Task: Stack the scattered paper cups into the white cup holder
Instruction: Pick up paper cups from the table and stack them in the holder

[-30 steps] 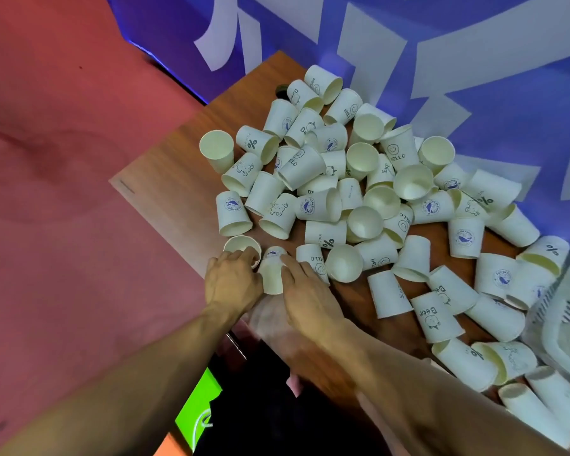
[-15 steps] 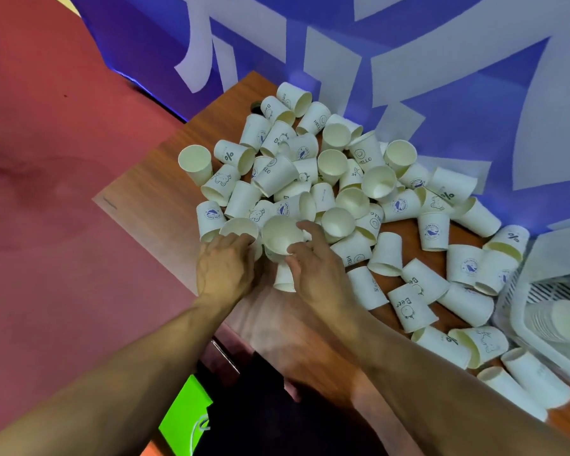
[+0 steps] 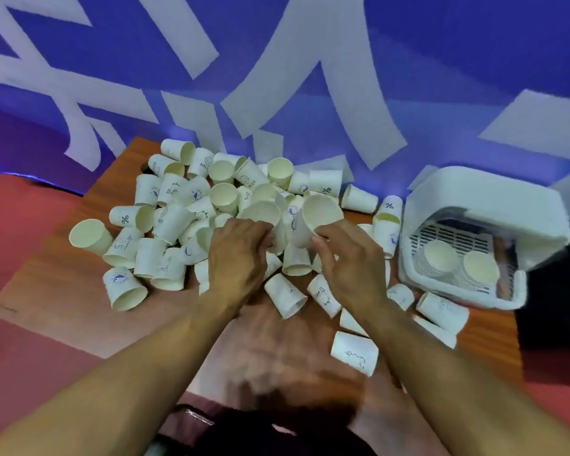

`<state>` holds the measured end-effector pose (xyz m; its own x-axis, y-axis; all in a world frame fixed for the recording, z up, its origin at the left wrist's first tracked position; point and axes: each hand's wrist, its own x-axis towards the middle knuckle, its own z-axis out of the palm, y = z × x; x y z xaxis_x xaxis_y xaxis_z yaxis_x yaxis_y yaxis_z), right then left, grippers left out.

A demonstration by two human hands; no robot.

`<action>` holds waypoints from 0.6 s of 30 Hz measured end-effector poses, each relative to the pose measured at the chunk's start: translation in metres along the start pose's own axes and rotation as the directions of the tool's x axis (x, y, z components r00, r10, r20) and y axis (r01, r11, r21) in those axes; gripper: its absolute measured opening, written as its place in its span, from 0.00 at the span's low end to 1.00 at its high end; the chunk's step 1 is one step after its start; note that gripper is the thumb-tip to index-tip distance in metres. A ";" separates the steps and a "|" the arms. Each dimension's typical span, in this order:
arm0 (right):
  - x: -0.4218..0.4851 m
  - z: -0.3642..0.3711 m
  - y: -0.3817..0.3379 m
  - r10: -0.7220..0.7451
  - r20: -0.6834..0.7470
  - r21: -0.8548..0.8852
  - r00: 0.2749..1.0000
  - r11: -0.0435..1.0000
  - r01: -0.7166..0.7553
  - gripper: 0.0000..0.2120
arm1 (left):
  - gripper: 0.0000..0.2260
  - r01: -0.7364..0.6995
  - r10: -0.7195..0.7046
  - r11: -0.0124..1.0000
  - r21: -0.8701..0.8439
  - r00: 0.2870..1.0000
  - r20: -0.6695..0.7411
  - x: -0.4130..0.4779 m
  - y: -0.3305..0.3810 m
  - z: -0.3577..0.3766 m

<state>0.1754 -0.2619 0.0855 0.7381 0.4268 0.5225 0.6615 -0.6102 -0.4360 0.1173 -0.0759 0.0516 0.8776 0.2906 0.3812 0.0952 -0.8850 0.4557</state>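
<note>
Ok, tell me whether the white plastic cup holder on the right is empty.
No, two stacks of cream paper cups sit on the slatted floor inside the white plastic cup holder.

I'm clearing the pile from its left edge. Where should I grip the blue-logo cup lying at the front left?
Pinch the blue-logo cup across its side wall, near the rim, from above. It lies on its side with the mouth toward the camera, and its left and near sides are free of other cups.
</note>
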 end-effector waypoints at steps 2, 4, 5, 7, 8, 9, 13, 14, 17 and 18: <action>-0.009 -0.021 0.021 0.039 -0.048 -0.039 0.998 0.998 -0.041 0.02 | 0.07 -0.061 0.061 0.998 -0.002 0.998 0.015 0.009 0.030 0.011; -0.019 -0.040 0.041 0.093 -0.091 -0.060 0.992 0.993 -0.099 0.02 | 0.06 -0.117 0.118 0.993 -0.027 0.992 0.045 0.017 0.059 0.022; -0.024 -0.050 0.051 0.125 -0.108 -0.070 0.986 0.989 -0.133 0.02 | 0.06 -0.137 0.139 0.990 -0.042 0.988 0.064 0.020 0.073 0.028; -0.035 -0.067 0.071 0.175 -0.146 -0.103 0.974 0.976 -0.191 0.02 | 0.07 -0.167 0.170 0.985 -0.041 0.978 0.121 0.026 0.100 0.041; -0.041 -0.075 0.082 0.191 -0.162 -0.116 0.968 0.970 -0.211 0.03 | 0.07 -0.184 0.186 0.982 -0.028 0.970 0.153 0.027 0.113 0.047; -0.048 -0.083 0.093 0.208 -0.176 -0.120 0.962 0.966 -0.230 0.03 | 0.09 -0.209 0.209 0.978 -0.019 0.962 0.176 0.028 0.126 0.053; -0.070 -0.113 0.134 0.300 -0.219 -0.130 0.929 0.934 -0.332 0.05 | 0.13 -0.273 0.282 0.959 -0.075 0.942 0.182 0.030 0.169 0.073; -0.075 -0.118 0.143 0.312 -0.231 -0.140 0.921 0.927 -0.349 0.04 | 0.11 -0.276 0.285 0.958 -0.076 0.939 0.190 0.030 0.177 0.078; -0.086 -0.131 0.171 0.356 -0.266 -0.131 0.896 0.907 -0.400 0.03 | 0.02 -0.283 0.293 0.956 -0.075 0.930 0.223 0.032 0.200 0.096; -0.089 -0.134 0.181 0.368 -0.273 -0.115 0.889 0.905 -0.410 0.03 | 0.04 -0.281 0.291 0.957 -0.074 0.925 0.243 0.032 0.207 0.100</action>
<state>0.2113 -0.4997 0.0583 0.8632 -0.0274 0.5041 0.2807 -0.8039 -0.5244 0.2124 -0.2860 0.0777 0.9540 -0.0769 0.2899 -0.1906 -0.9017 0.3881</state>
